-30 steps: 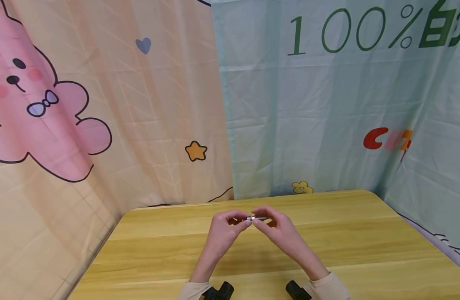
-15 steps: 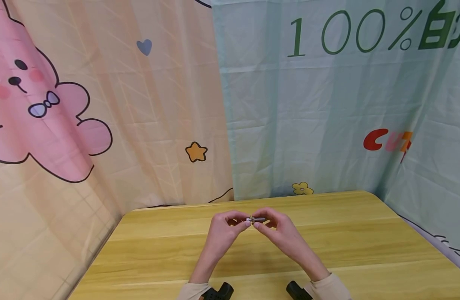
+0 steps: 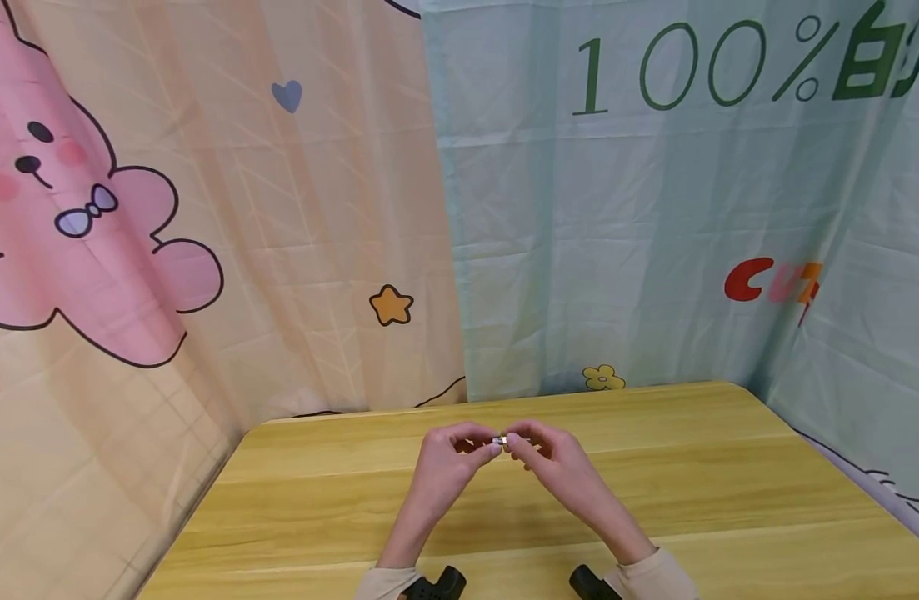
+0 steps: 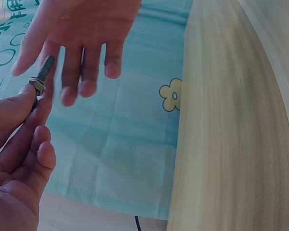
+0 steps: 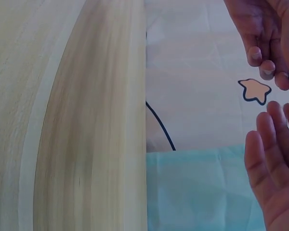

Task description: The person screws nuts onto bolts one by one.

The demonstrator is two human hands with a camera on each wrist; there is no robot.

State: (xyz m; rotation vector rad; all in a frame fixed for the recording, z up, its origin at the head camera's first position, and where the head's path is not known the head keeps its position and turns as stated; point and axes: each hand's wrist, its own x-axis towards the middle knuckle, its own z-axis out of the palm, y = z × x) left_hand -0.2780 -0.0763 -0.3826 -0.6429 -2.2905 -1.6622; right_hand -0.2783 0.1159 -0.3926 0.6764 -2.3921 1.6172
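My left hand [image 3: 447,462] pinches the lower end of a metal bolt [image 4: 46,68] between thumb and forefinger, over the tabletop. The bolt's threaded shank slants up and right in the left wrist view, and a hex nut [image 4: 37,85] sits partway along it. My right hand [image 3: 560,462] is at the bolt's free end. Its forefinger lies behind the shank, while the thumb, extended, stands to the other side of the thread with a gap showing. In the right wrist view the bolt shows only partly at the right edge. The end in my left hand is covered by fingers.
A wooden table [image 3: 339,517] spans the view below the hands. Printed curtains hang behind it, peach [image 3: 339,208] on the left and pale blue [image 3: 504,250] on the right. Black wrist devices [image 3: 438,585] are strapped near both sleeves.
The right thumb and forefinger shift around the nut; half a second ago the thumb sat lower and more shank showed, and now the thumb overlaps the nut. The left hand keeps its place.
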